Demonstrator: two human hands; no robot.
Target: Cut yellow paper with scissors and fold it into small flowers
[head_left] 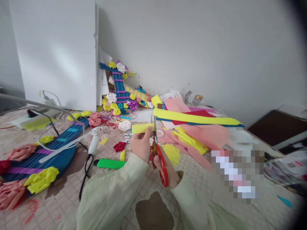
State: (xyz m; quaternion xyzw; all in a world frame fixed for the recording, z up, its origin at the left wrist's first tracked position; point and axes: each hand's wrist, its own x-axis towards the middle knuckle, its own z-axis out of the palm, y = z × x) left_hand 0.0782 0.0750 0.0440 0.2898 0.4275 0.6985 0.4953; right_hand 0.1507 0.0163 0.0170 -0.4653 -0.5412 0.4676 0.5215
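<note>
Between the fingers of my left hand is a strip of yellow paper, stretched out to the left. My right hand grips red-handled scissors, their blades pointing away from me. The blades are slightly apart and stand at the right end of the strip; whether they touch it I cannot tell. Just right of the scissors lie yellow paper pieces. Left of my left hand are a dark red paper flower and a green utility knife.
A blue paper guitar with paper flowers lies at left, beside a white glue gun and its cord. Another decorated guitar leans at the back. Long yellow paper and coloured sheets cover the right. A pixelated patch hides part of the table.
</note>
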